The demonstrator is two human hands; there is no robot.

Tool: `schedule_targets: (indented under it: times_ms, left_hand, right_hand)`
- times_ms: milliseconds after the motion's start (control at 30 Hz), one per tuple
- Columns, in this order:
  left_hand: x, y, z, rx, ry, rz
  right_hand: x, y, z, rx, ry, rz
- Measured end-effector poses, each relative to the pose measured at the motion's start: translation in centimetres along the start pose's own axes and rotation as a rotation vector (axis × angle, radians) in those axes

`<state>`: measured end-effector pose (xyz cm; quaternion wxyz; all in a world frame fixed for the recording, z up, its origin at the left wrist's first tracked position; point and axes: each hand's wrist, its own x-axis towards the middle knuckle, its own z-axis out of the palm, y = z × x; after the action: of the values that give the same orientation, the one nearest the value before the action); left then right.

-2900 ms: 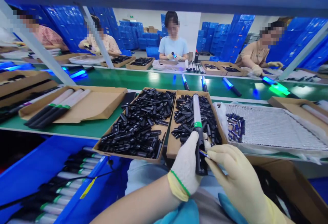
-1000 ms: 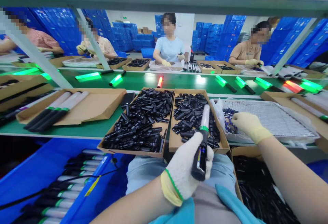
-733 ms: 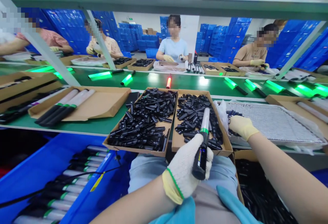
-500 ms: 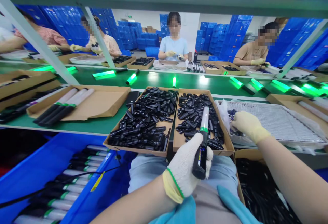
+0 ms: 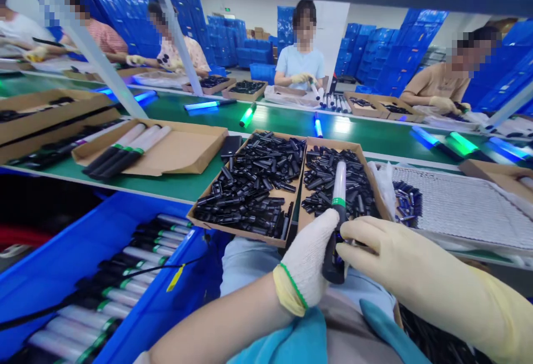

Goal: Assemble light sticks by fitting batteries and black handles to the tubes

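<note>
Left hand (image 5: 306, 261): wrapped around the black grip of the light wand (image 5: 336, 214), holding it upright over the lap.
Right hand (image 5: 385, 261): fingertips pinched against the wand's grip; what they pinch, I cannot tell.
Behind: box of black parts (image 5: 310, 220) on the tabletop (image 5: 166, 186).

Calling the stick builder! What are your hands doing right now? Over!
Left hand grips the light stick by its black handle. Right hand pressed against the handle. Box of black parts right behind; nothing in the way.
</note>
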<state>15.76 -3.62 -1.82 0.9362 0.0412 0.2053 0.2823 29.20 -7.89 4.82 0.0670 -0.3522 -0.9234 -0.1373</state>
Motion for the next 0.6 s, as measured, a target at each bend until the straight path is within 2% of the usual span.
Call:
schedule_targets:
  times_ms: [133, 267, 433, 533, 600]
  left_hand:
    - [-1.1, 1.1, -0.3, 0.028, 0.03, 0.016]
    - [-1.7, 2.9, -0.9, 0.021, 0.044, 0.107]
    - [-3.0, 5.8, -2.2, 0.07, 0.058, 0.218]
    - [-5.6, 8.2, -3.8, 0.127, 0.07, 0.278]
    - [-8.1, 10.1, -5.2, 0.18, 0.107, 0.383]
  right_hand:
    - [0.5, -0.3, 1.3, 0.165, 0.118, 0.02]
    - [0.7, -1.8, 3.2, 0.28, 0.279, 0.092]
    - [2.0, -2.7, 4.3, 0.338, 0.188, 0.126]
    - [3.6, -0.9, 4.9, 0.355, 0.205, 0.191]
    - [5.3, 1.0, 5.8, 0.342, 0.195, 0.274]
